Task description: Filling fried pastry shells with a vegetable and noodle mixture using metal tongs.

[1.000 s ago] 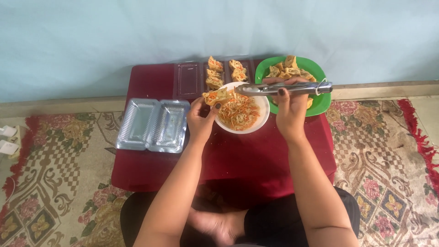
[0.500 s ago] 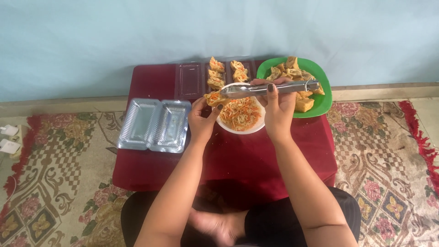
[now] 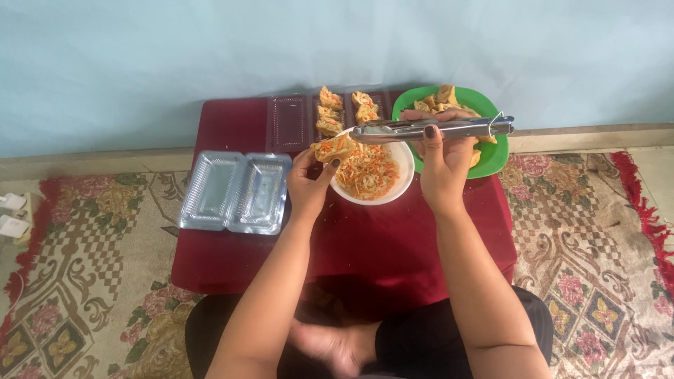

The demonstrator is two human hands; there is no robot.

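The left hand pinches a stuffed tofu piece over the left rim of the white bowl of shredded vegetables, mid-table. The right hand grips closed metal tongs, long axis lying crosswise, tips pointing left at the tofu, just beside it.

Stuffed tofu piece topped with shredded filling, level metal tongs closed above white bowl

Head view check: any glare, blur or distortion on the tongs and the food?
Head view: soft, even light, faint shadows; mild sheen on the metal tongs and clear plastic container; shredded filling in the white bowl reads slightly soft; floor edge bows, wide-lens distortion.
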